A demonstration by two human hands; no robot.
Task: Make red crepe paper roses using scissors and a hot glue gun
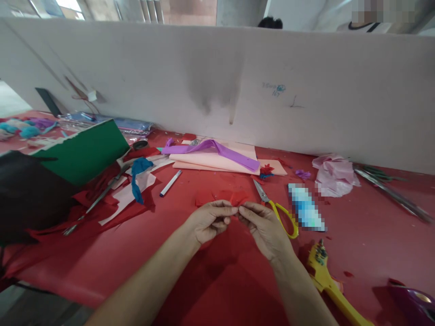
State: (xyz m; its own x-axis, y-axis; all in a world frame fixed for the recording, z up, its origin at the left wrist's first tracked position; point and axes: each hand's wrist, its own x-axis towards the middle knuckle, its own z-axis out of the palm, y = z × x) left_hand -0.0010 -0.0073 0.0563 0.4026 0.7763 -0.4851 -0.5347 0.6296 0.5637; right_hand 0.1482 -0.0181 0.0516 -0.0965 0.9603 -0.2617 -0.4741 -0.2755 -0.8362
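My left hand [210, 220] and my right hand [263, 228] meet above the red table [163, 253], fingertips pinched together on a small piece of red crepe paper [238, 199] that sticks up between them. Both hands are closed in a pinch. More red paper scraps [205, 197] lie just beyond the fingers. Yellow-handled scissors [277, 211] lie right beside my right hand, blades pointing away.
Pink paper sheets [217, 160] with a purple strip [217, 150] lie farther back. A green sheet [84, 151], blue crepe [138, 174] and a white stick [170, 183] sit to the left. A yellow glue gun [328, 280], pink tissue [335, 174] and wire stems [390, 190] are on the right. A white partition [238, 86] closes the back.
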